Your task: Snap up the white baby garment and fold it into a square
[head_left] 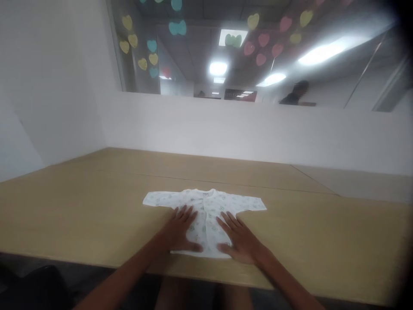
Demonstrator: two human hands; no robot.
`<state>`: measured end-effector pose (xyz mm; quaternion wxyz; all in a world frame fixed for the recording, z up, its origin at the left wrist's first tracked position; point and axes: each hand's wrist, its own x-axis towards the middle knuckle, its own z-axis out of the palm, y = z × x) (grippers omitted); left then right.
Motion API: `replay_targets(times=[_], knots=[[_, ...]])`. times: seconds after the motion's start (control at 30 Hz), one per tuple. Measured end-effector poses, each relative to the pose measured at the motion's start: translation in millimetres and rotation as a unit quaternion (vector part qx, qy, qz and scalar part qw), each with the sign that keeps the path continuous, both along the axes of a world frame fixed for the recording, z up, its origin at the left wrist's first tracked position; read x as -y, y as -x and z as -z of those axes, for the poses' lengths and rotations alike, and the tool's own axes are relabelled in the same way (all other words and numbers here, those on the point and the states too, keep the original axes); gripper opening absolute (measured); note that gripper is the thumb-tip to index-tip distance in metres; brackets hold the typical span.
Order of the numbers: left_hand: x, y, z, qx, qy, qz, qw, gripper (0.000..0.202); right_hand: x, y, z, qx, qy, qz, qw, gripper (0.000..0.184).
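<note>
1. Infant's white printed button-front top [206,215]: flat on a light wood-toned table [97,206], collar pointing away from the body, hem toward the near table edge.
2. Long axis: sleeve to sleeve, straight across the body, with the left sleeve [155,199] and right sleeve [253,203] spread wide on either side of the top's centre.
3. Left hand [179,230]: wide open, palm down on the top's left front, just below the left sleeve; no grip on anything.
4. Right hand [240,243]: equally open and palm down on the right front, closer to the hem; fingers [226,221] angled toward the buttons, pinching nothing.
5. Nearer the collar: left fingertips, slightly.
6. Beyond the collar: a white wall [226,133].
</note>
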<state>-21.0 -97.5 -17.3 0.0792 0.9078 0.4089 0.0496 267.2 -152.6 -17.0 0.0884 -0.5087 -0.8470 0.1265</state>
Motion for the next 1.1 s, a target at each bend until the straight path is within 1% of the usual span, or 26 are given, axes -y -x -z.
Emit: replay_targets(times=[0.07, 0.1, 0.17, 0.23, 0.3, 0.33, 0.43, 0.5, 0.57, 0.63, 0.7, 0.77, 0.83, 0.9, 0.93, 1.03, 1.1], knots=[[11, -5, -7.2, 0.006, 0.005, -0.001, 1.0, 0.115, 7, 2, -6.0, 0.003, -0.001, -0.004, 1.0, 0.084], [16, -10, -10.8, 0.019, 0.003, -0.005, 1.0, 0.108, 7, 6, -8.4, -0.003, -0.017, -0.001, 1.0, 0.079], [21, -21, -17.5, 0.059, -0.012, 0.004, 0.998, 0.082, 0, 15, -11.2, -0.037, -0.075, 0.017, 0.996, 0.06], [20, -31, -22.8, 0.099, -0.032, 0.033, 0.994, 0.051, -17, 26, -10.9, -0.087, -0.13, 0.03, 0.987, 0.035], [12, -37, -26.6, 0.122, -0.037, 0.059, 0.99, 0.029, -37, 37, -8.7, -0.128, -0.153, 0.023, 0.98, 0.022], [6, -38, -27.9, 0.126, -0.032, 0.065, 0.989, 0.024, -46, 41, -7.2, -0.141, -0.156, 0.011, 0.978, 0.019], [-12, -33, -28.3, 0.129, 0.0, 0.08, 0.988, 0.02, -62, 48, -3.2, -0.168, -0.16, -0.035, 0.972, 0.019], [-23, -26, -26.2, 0.139, 0.02, 0.085, 0.986, 0.019, -62, 48, -0.8, -0.184, -0.155, -0.067, 0.968, 0.02], [-31, -19, -24.1, 0.165, 0.038, 0.07, 0.983, 0.022, -57, 44, 1.7, -0.204, -0.145, -0.091, 0.964, 0.021], [-38, -16, -23.8, 0.187, 0.064, 0.041, 0.979, 0.026, -53, 40, 4.4, -0.228, -0.136, -0.091, 0.96, 0.029], [-44, -18, -24.3, 0.199, 0.076, 0.004, 0.977, 0.023, -51, 38, 6.3, -0.237, -0.131, -0.067, 0.96, 0.042], [-48, -28, -22.4, 0.21, 0.045, -0.026, 0.976, 0.025, -52, 38, 6.2, -0.221, -0.13, -0.049, 0.965, 0.044], [-49, -41, -15.9, 0.207, -0.007, -0.045, 0.977, 0.036, -52, 39, 3.9, -0.191, -0.13, -0.064, 0.971, 0.036], [-50, -54, -6.2, 0.163, -0.029, -0.048, 0.985, 0.047, -50, 40, 0.4, -0.168, -0.129, -0.089, 0.973, 0.03], [-51, -58, -1.4, 0.133, -0.032, -0.046, 0.99, 0.049, -48, 40, -1.1, -0.159, -0.128, -0.094, 0.974, 0.03], [-57, -62, 7.7, 0.066, -0.063, -0.014, 0.996, 0.048, -38, 42, -3.8, -0.113, -0.112, -0.078, 0.984, 0.04], [-63, -62, 9.1, 0.053, -0.093, -0.009, 0.994, 0.049, -29, 47, -5.2, -0.064, -0.081, -0.072, 0.992, 0.058]])
